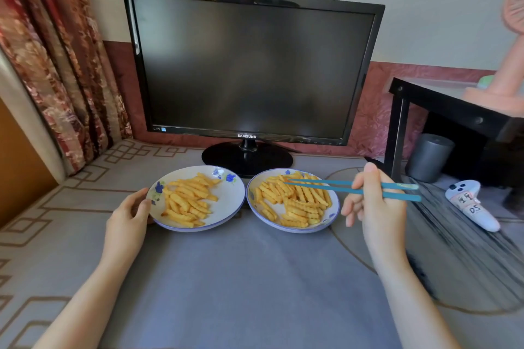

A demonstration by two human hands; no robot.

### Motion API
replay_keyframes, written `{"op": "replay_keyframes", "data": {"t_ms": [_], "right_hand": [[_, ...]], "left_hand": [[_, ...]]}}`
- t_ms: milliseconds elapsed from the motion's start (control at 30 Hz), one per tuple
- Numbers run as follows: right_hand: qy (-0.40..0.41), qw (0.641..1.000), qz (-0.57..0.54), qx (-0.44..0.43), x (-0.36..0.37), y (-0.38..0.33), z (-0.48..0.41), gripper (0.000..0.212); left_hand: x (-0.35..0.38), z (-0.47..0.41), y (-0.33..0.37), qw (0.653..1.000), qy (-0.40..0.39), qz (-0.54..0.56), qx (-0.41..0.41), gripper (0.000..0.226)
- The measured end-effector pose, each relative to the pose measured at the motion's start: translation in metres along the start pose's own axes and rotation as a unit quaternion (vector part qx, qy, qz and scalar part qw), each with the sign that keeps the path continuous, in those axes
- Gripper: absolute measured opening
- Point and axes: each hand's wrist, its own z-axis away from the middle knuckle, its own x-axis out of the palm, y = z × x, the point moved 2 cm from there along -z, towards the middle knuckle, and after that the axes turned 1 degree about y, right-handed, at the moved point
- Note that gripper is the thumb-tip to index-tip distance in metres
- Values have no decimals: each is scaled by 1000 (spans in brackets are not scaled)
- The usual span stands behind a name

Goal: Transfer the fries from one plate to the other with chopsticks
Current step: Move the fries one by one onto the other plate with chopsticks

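Observation:
Two white plates with blue flower rims sit side by side on the grey cloth. The left plate (pixel 226 208) carries a heap of crinkle fries (pixel 188 201); the right plate (pixel 253 201) carries another heap of fries (pixel 295 201). My left hand (pixel 129 215) grips the left plate's near-left rim, thumb on top. My right hand (pixel 374 204) holds a pair of blue chopsticks (pixel 326 185) that reach leftward, their tips slightly apart over the far part of the right plate's fries. No fry is clearly caught between the tips.
A black monitor (pixel 249 65) on its stand rises just behind the plates. A curtain (pixel 51 51) hangs at the left. On the right are a black side table (pixel 453 110), a grey bin (pixel 429 157) and a white controller (pixel 470 204) on the cloth.

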Motion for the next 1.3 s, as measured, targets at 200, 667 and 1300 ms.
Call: {"op": "replay_keyframes", "data": {"t_ms": [200,667,1300], "right_hand": [[-14,1000,20,-7,0,1,3,37],[11,1000,22,-4,13,4,4,42],[-3,996,-86,38,62,-12,15,42]], "left_hand": [[0,-1,-1,1000,-1,-1,-1,32],[-1,0,-1,1000,-8,5,-6,32],[0,0,0,1000,-7,14,-8,30]]}}
